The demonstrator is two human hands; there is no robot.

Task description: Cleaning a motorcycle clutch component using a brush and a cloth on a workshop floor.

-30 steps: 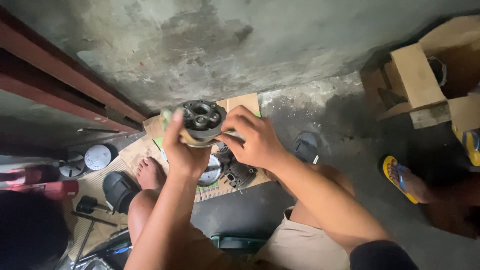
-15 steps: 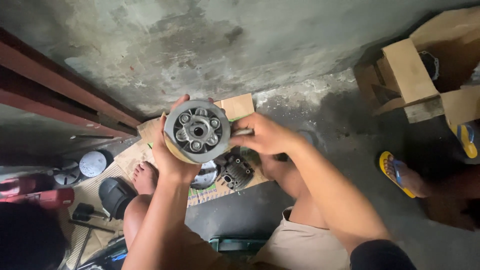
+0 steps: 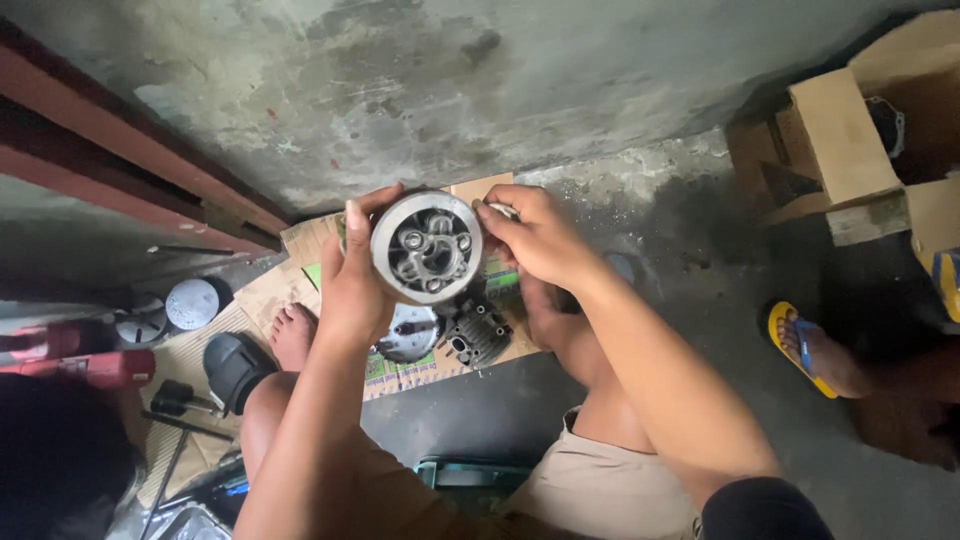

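Observation:
My left hand grips a round grey metal engine part, a drum with a hub and several bosses inside, held up with its open face toward me. My right hand pinches its right rim, where a small shiny piece shows between the fingers. Below the hands a finned metal engine block and a round metal cover lie on flattened cardboard on the floor. My bare foot rests on that cardboard.
Open cardboard boxes stand at the right. Another person's foot in a yellow sandal is beside them. At the left are round metal lids, a red tool, a black shoe and small hand tools. A concrete wall rises ahead.
The round part has been tilted up, so its open face now points at me, and it sits closer to the camera. Both hands kept hold of it.

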